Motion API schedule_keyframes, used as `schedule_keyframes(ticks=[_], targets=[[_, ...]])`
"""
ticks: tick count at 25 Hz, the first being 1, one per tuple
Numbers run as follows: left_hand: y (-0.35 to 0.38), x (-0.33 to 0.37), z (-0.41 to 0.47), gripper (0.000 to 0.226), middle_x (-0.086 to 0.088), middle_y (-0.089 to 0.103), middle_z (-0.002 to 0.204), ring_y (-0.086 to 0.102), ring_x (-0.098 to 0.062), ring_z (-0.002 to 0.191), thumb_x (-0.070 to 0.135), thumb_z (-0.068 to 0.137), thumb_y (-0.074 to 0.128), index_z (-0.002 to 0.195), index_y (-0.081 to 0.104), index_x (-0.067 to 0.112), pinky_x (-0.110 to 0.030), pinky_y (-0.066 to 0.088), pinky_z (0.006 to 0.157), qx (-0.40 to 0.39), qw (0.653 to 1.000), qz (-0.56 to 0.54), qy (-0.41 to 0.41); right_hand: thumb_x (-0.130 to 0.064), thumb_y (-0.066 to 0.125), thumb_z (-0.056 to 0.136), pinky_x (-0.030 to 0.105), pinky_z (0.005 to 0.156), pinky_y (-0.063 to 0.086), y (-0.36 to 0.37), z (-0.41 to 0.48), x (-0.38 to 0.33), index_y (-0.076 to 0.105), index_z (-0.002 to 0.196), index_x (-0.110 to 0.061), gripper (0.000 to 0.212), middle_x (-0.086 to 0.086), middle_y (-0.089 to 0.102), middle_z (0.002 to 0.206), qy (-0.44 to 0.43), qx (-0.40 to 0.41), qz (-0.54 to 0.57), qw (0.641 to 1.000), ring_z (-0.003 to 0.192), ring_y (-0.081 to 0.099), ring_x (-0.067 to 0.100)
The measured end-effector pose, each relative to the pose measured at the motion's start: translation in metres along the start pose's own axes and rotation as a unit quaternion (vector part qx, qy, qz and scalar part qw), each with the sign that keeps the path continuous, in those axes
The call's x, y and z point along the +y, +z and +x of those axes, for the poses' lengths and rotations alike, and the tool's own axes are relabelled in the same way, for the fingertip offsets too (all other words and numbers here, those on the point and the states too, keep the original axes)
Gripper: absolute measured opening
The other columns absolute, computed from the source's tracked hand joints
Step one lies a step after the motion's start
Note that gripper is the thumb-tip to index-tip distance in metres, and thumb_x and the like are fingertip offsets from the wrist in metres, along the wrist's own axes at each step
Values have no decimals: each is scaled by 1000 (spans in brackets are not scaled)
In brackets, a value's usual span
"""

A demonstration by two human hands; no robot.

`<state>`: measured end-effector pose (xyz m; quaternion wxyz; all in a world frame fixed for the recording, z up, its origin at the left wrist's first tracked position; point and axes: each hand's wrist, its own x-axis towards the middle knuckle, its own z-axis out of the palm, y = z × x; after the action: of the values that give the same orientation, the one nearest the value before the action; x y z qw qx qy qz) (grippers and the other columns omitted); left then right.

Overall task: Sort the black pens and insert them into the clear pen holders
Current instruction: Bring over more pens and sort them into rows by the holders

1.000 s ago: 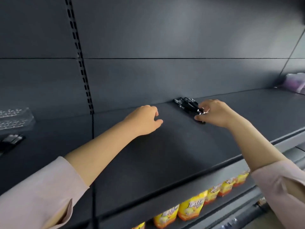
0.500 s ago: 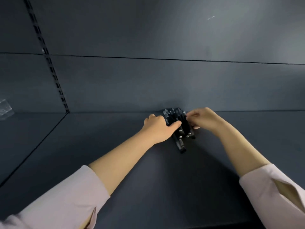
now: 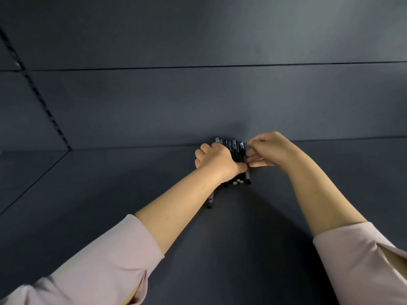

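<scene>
A bundle of black pens (image 3: 234,148) lies on the dark shelf (image 3: 123,190), pushed against the back wall. My left hand (image 3: 217,160) covers the bundle from the left, fingers curled over it and thumb under its right side. My right hand (image 3: 267,149) pinches one black pen (image 3: 247,172) at the bundle's right edge, between thumb and fingertips. Several white pen ends (image 3: 237,182) show below my left hand. A stray pen (image 3: 210,200) pokes out from under my left wrist. No clear pen holder is in view.
The dark back wall (image 3: 198,102) rises right behind the pens. A slotted upright rail (image 3: 35,91) runs down the wall at the far left. Bare dark shelf surface stretches left, right and toward me.
The view has swung right and closed in, so the clear holders at the left dropped out. My left hand has moved onto the pens; my right hand shifted to pinching one pen at the right edge.
</scene>
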<state>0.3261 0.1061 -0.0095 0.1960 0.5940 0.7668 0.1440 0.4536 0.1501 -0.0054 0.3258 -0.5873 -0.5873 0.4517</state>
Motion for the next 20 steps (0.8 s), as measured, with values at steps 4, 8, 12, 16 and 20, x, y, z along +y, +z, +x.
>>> schedule_keyframes(ticks=[4, 8, 12, 16, 20], targets=[[3, -2, -4, 93, -13, 29, 148, 25, -31, 137, 64, 84, 57, 146, 24, 3, -38, 32, 105, 4, 999, -34, 9, -8, 38, 99, 23, 58, 59, -8, 0, 1, 57, 111, -3, 23, 14, 68, 89, 16, -28, 30, 999, 74, 71, 21], [3, 1, -7, 97, -13, 27, 148, 25, -32, 137, 62, 82, 62, 147, 22, 2, -37, 31, 106, 0, 1000, 10, 0, -12, 34, 101, 24, 54, 58, -10, -1, 0, 53, 112, -4, 23, 12, 70, 83, 22, -33, 24, 999, 76, 70, 20], [1, -2, -6, 84, -13, 29, 147, 28, -32, 135, 48, 87, 64, 145, 24, 2, -38, 32, 105, 3, 1000, 19, -2, -17, 36, 101, 32, 64, 59, -10, 6, 3, 56, 109, -1, 26, 13, 66, 85, 6, 38, 0, 999, 74, 64, 23], [-7, -12, -3, 66, -14, 41, 134, 38, -31, 124, 45, 90, 61, 134, 39, 2, -34, 41, 84, -7, 999, 31, 28, -25, 42, 97, 48, 83, 57, -9, 13, 9, 60, 106, 5, 37, 19, 68, 92, -33, 92, -64, 993, 71, 65, 29], [-15, -16, -3, 37, -7, 55, 91, 54, -25, 84, 41, 89, 64, 96, 52, 7, -27, 34, 53, -32, 999, 3, 40, -32, 45, 92, 41, 72, 51, -7, 17, 10, 57, 94, 9, 43, 10, 56, 77, -68, 99, -81, 989, 69, 48, 24]])
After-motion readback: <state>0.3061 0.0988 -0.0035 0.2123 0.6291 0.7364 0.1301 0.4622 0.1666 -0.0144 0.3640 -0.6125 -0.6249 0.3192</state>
